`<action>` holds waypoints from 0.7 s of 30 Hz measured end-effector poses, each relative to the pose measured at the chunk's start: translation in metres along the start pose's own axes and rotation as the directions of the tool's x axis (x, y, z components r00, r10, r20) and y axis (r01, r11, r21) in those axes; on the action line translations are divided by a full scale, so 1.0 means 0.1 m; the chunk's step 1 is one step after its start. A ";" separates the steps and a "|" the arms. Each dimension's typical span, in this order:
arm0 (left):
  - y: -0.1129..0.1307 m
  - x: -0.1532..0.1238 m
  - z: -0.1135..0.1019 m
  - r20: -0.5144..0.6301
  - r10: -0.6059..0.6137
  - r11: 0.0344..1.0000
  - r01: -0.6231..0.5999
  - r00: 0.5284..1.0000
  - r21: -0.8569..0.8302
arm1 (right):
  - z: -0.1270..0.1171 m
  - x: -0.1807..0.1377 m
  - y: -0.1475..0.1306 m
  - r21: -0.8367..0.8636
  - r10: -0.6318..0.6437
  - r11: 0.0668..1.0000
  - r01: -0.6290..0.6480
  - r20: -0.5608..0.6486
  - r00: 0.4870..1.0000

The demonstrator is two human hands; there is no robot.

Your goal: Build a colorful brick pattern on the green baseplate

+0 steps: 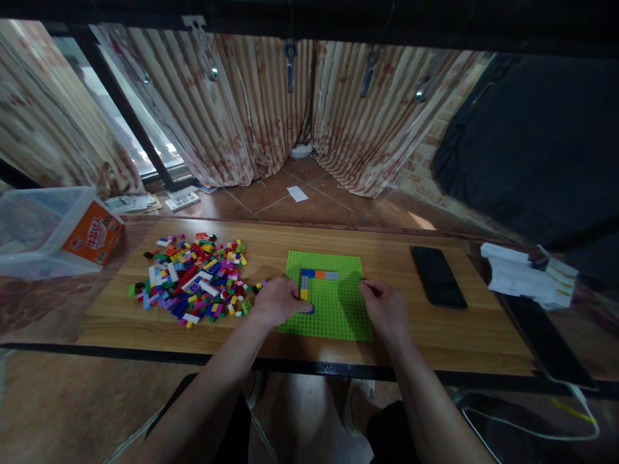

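This looks like a room in a home. Floral curtains hang in pleats at 12 o'clock, a dark-framed window shows at 10 o'clock, and brick-patterned wall covering lies at 2 o'clock. Terracotta-coloured floor tiles run beneath. On the wood-grain tabletop, a heap of toy building bricks at 8 o'clock and a smartphone at 3 o'clock add a domestic note, as does the translucent storage bin at 9 o'clock.
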State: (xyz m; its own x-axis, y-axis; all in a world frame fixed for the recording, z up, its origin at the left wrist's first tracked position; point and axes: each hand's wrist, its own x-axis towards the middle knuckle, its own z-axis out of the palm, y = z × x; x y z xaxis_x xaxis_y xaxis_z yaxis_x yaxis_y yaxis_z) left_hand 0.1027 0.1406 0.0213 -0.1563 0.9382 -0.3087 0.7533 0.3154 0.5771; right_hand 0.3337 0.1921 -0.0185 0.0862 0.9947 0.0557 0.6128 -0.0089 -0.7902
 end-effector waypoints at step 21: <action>-0.41 -0.16 -0.37 -0.225 0.189 0.830 -0.278 0.956 -0.483 | 0.56 -0.50 -0.69 0.134 -0.480 0.874 0.467 0.091 0.872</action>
State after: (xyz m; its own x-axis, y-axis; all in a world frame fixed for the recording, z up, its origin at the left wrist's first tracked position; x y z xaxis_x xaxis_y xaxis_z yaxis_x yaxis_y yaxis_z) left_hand 0.0511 0.1181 0.0304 -0.1513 0.9884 -0.0160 0.3603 0.0702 0.9302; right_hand 0.2433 0.1486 -0.0006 -0.2904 0.8814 0.3725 0.4707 0.4705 -0.7464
